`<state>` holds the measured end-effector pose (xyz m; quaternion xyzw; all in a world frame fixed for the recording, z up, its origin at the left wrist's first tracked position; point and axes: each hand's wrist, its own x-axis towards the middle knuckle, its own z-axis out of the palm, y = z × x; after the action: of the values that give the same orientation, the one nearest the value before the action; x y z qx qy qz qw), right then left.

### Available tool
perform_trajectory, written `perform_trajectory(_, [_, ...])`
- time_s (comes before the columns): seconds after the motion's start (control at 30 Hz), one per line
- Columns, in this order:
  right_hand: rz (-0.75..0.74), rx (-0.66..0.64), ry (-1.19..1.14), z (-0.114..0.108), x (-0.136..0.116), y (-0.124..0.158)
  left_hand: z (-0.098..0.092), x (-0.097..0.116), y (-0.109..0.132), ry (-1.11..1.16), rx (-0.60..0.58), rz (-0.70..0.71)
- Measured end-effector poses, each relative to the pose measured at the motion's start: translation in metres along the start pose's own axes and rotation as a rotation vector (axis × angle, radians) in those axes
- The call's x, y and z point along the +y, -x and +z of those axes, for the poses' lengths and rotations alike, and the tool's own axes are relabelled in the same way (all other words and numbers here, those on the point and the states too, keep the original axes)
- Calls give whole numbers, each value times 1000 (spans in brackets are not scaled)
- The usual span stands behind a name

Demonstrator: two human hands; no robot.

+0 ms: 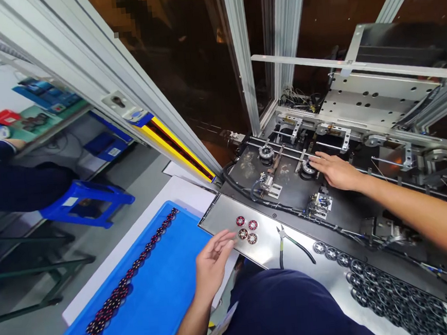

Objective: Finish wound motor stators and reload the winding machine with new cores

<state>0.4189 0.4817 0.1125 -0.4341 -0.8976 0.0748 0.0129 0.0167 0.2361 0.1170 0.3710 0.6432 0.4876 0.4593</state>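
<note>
My right hand (pixel 338 171) reaches over the machine bed with its fingers stretched out. Its fingertips are at the right edge of a round metal part (pixel 307 168) seated in a fixture; I cannot tell whether they press on it. My left hand (pixel 215 258) hovers by the left end of the metal ledge (pixel 267 254), fingers loosely extended and nothing visible in them. Just right of those fingers lie several small round wound cores (pixel 243 233), red or dark with pale rims. Green-handled cutting pliers (pixel 287 244) rest on the ledge with handles spread.
Many dark ring-shaped parts (pixel 396 293) fill the ledge's right side. At left, a blue bin (pixel 152 297) holds a long row of wound cores (pixel 113 297). A second round part (pixel 266 154) sits farther left on the bed. A yellow strip (pixel 179 150) lines the frame post. Another person sits far left.
</note>
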Motion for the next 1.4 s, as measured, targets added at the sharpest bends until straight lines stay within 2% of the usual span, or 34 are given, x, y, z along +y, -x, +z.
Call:
perform_trajectory(0.07, [-41,-29,37,0,-1,9,-5,-5,5,-20,25,-6])
perform_trajectory(0.17, [-60,-42,83,-1,-5,8,-1,-7,15,-1,18,-8])
perform_trajectory(0.3, [-39,-5,104,-17,-23,-3,19,-4,27,-16,-140,0])
perform_trajectory(0.4, [19,105,94,-40,-53,8,32,-8,31,-67,-279,-13])
perform_trajectory(0.5, [101,258,72,-49,-98,63,43,-20,30,-106,-390,-45])
perform_trajectory(0.57, [190,406,-19,-35,-132,123,51,-29,29,-125,-456,-66])
perform_trajectory(0.63, [350,533,-169,-6,-165,190,61,-37,28,-139,-521,-84])
perform_trajectory(0.7, [472,525,-184,32,-195,248,71,-43,28,-147,-584,-98])
perform_trajectory(0.77, [563,502,-189,68,-220,288,81,-45,29,-153,-644,-109])
perform_trajectory(0.83, [631,477,-189,97,-237,307,91,-43,29,-161,-696,-115])
perform_trajectory(0.9, [678,461,-188,115,-248,310,98,-40,30,-171,-736,-115])
perform_trajectory(0.97, [681,444,-198,125,-253,305,102,-36,31,-180,-763,-114])
perform_trajectory(1.1, [560,411,-266,125,-254,291,103,-33,36,-172,-789,-141])
perform_trajectory(1.23, [411,434,-340,106,-252,264,107,-34,43,-91,-843,-251])
perform_trajectory(1.4, [217,526,-464,58,-259,196,117,-12,51,157,-967,-434])
